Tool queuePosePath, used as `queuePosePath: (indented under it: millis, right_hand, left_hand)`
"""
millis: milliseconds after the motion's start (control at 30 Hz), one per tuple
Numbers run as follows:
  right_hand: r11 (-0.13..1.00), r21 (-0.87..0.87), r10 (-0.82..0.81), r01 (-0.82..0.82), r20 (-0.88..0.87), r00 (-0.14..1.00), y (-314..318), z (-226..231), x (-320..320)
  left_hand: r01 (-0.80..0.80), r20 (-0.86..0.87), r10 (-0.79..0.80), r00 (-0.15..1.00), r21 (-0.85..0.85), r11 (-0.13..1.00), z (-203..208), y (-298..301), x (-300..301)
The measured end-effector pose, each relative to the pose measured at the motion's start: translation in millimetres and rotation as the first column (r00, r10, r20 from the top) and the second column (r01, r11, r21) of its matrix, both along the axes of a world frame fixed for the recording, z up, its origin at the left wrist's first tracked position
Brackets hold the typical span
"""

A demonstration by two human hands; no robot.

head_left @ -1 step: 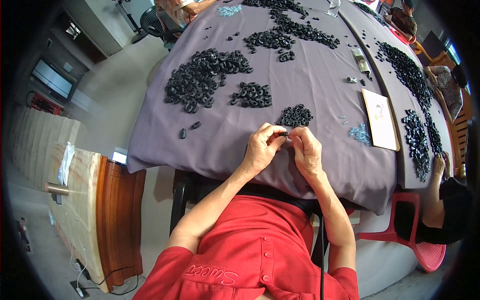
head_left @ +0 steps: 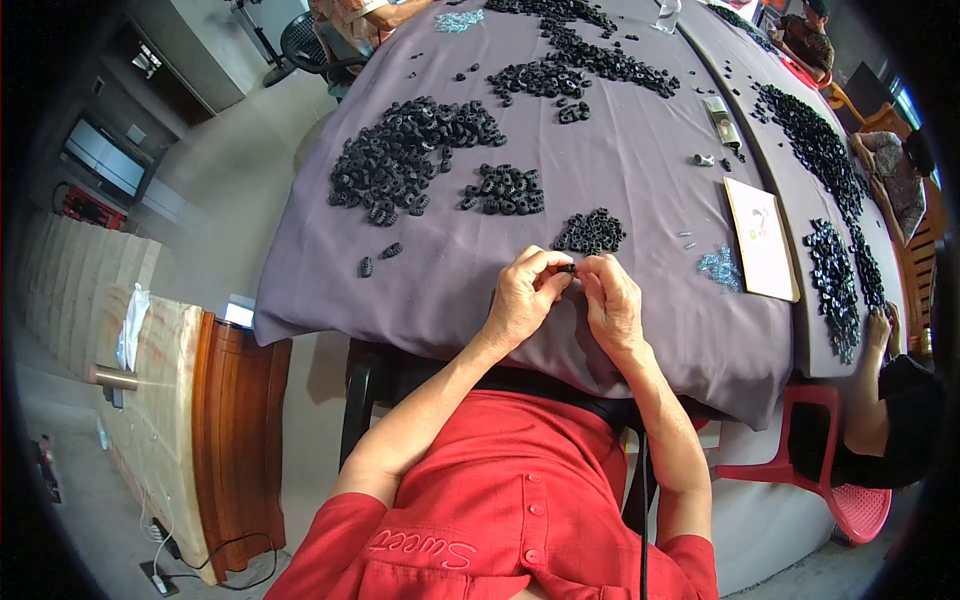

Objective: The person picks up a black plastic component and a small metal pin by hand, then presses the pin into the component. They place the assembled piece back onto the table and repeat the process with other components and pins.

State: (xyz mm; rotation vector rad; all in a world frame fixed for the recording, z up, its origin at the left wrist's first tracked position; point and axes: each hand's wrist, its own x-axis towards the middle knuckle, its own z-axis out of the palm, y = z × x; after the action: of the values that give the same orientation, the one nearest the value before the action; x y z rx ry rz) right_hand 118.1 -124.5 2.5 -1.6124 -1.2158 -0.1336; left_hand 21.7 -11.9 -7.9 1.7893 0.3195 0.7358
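Between the thumb and fingers of my left hand [head_left: 522,296] is a small black cylindrical plastic piece [head_left: 567,267]. My right hand [head_left: 611,297] is closed in a pinch at the right end of this piece; whatever its fingertips hold is hidden. Just beyond both hands lies a small heap of black ring-like pieces [head_left: 590,231]. Farther left are a pile of ribbed black pieces [head_left: 505,190] and a larger pile of the same kind [head_left: 385,160]. Small clear-blue pieces [head_left: 719,268] lie scattered to the right of my right hand.
A grey cloth [head_left: 640,170] covers the table. A pale rectangular board [head_left: 762,240] lies at the right, with a tube-like packet [head_left: 721,122] beyond it. More black pieces [head_left: 832,285] lie near a co-worker's hands [head_left: 882,328]. A red plastic chair [head_left: 815,440] stands at the lower right.
My right fingertips have shifted very slightly left, toward the small black piece. The piece appears turned a little. Everything else stays in place.
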Motion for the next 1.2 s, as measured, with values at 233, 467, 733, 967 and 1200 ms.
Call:
queuePosePath:
  millis: [233, 467, 733, 967, 1200]
  right_hand:
    - [0.999, 0.047, -0.019, 0.019, 0.009, 1.0, 1.3, 6.0, -3.4]
    - [0.999, -0.029, 0.022, -0.025, -0.12, 0.993, -3.7, 4.8, -0.9]
    - [0.959, 0.003, -0.28, 0.284, 0.174, 0.944, -6.7, 2.7, 22.2]
    - [0.921, -0.239, -0.208, 0.307, 0.364, 0.908, -7.4, -4.6, 26.3]
    - [0.952, -0.102, -0.259, 0.288, 0.234, 0.937, -15.8, 0.5, 31.3]
  left_hand:
    - [-0.005, -0.009, 0.005, 1.0, 0.023, 1.0, 1.9, -0.8, 0.0]
    - [0.002, -0.008, -0.002, 1.0, 0.014, 1.0, 0.4, -0.5, 1.0]
    - [-0.018, -0.037, 0.007, 0.999, -0.3, 0.954, 3.3, 1.2, -1.9]
    - [-0.021, -0.026, 0.014, 1.0, -0.287, 0.958, -1.1, 2.2, -0.4]
    - [0.023, 0.007, -0.022, 1.0, -0.227, 0.974, 1.4, 1.5, -1.4]
